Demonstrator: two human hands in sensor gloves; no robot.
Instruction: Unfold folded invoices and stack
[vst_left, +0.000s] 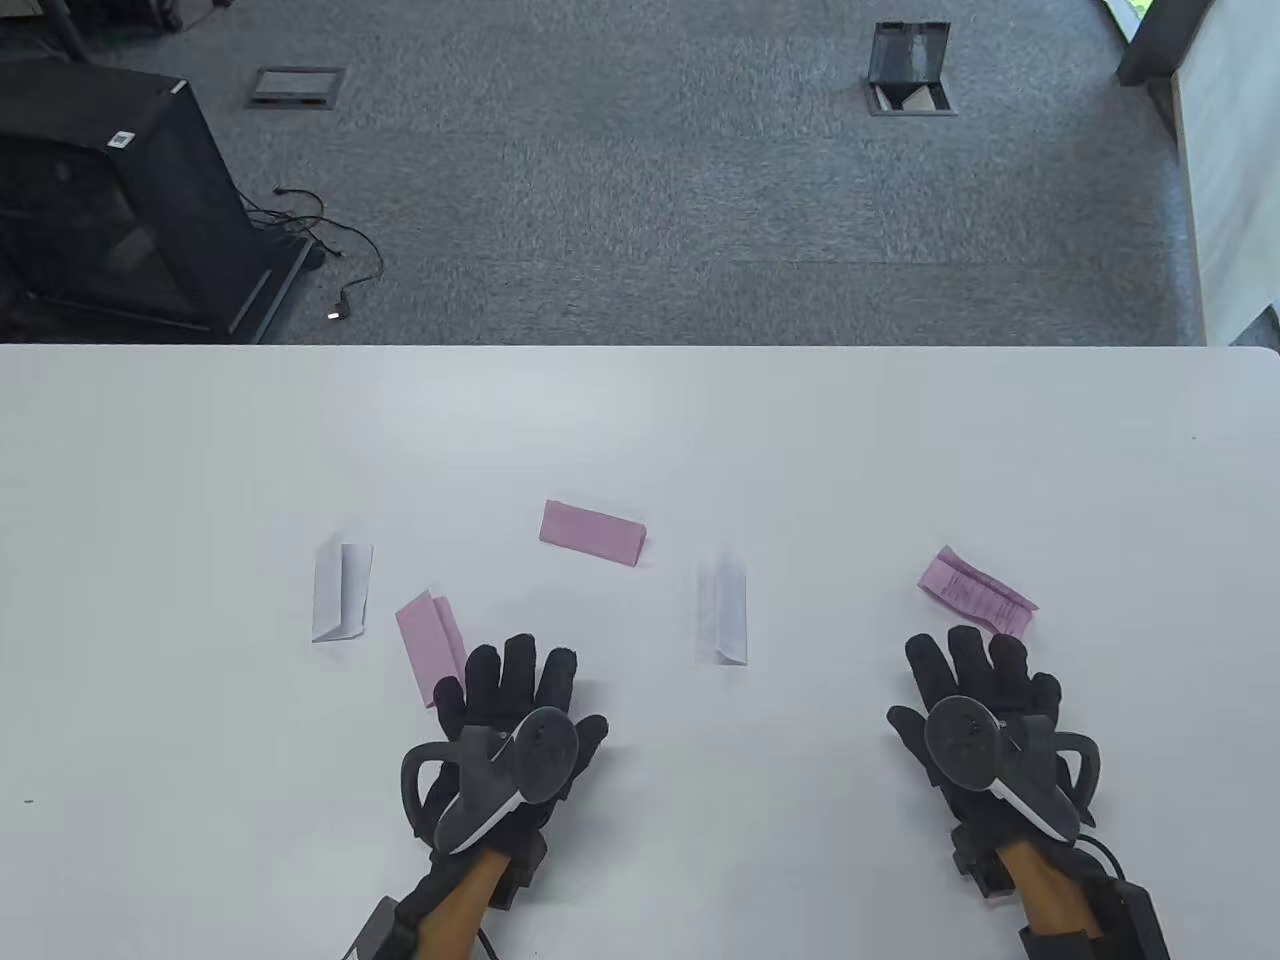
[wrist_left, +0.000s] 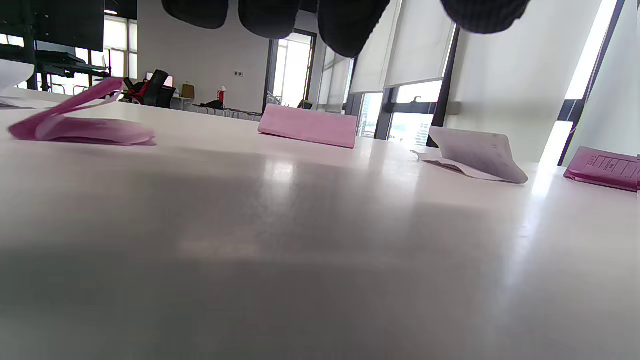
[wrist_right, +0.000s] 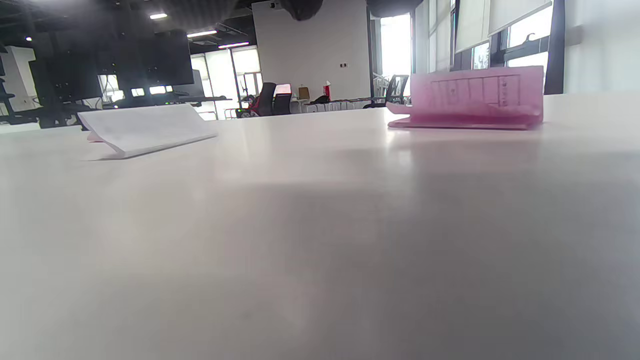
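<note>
**Five folded invoices, both hands flat and holding nothing**

Five folded invoices lie scattered across the white table (vst_left: 200, 450), none yet opened and no stack begun. From the left hand (vst_left: 515, 705), the near pink invoice (vst_left: 431, 648) lies at ten o'clock, just beside the fingertips, its long axis running roughly twelve to six with a slight lean. The left white invoice (vst_left: 341, 592) sits beyond it at ten, the far pink invoice (vst_left: 592, 533) at one, lying crosswise. The middle white invoice (vst_left: 722, 607) stands between the hands, long axis twelve to six. From the right hand (vst_left: 975, 695), the printed pink invoice (vst_left: 975, 591) lies at twelve, close ahead, slanting ten to four. Both hands lie palm-down, fingers spread. Each hand probably takes its nearest pink sheet.
</note>
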